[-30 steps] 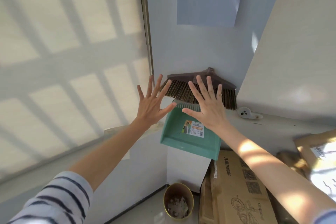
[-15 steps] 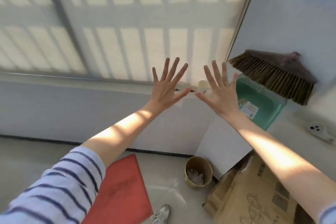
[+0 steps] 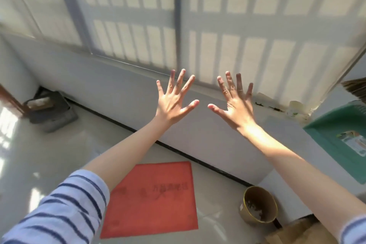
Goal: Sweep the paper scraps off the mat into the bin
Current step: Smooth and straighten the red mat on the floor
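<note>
Both hands, left hand [image 3: 174,103] and right hand [image 3: 235,105], are spread wide, holding nothing. The brown bristle broom [image 3: 355,90], far right of them, could be forgotten, leaving the flat red floor mat [image 3: 152,210] below unswept.

The left forearm [image 3: 126,156] hides the red mat's [image 3: 154,200] near-left corner, its printed marks too blurred to read, while the picture's right edge cuts off the broom [image 3: 356,89] and green dustpan [image 3: 340,138].
</note>
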{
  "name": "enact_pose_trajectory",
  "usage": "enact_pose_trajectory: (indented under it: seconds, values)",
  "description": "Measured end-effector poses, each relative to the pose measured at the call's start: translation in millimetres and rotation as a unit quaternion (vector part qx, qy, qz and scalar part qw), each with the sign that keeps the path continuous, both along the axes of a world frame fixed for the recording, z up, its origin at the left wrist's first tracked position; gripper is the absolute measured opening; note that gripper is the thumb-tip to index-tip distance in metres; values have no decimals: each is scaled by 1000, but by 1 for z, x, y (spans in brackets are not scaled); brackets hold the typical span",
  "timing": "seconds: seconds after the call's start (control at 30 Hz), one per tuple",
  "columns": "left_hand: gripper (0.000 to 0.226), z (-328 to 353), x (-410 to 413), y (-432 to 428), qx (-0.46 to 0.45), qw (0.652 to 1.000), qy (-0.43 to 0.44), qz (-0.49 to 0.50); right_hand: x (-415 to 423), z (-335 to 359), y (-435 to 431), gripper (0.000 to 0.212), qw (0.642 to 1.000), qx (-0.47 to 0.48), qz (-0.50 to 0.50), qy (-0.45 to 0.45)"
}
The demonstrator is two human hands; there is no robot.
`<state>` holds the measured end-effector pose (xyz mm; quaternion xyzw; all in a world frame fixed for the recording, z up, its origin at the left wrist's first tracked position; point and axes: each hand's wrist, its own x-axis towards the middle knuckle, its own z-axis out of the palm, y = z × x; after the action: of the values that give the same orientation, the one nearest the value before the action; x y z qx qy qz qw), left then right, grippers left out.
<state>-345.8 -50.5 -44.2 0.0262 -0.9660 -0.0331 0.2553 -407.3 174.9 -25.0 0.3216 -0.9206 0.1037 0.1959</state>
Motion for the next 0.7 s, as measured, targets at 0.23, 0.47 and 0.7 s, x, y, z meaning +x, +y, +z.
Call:
enact_pose_trajectory:
  seconds: [0.23, 0.47, 0.7]
  values:
    - [80, -11, 107, -117, -8, 998, -24, 53, 86, -15, -109, 91, 998, -39, 45, -32]
    - [80, -33, 182, -194, -28, 994, -63, 80, 152, -48, -181, 92, 997, -26, 63, -44]
    - [80, -32, 198, -218, -14, 995, -45, 93, 158, -39, -212, 91, 997, -9, 65, -37]
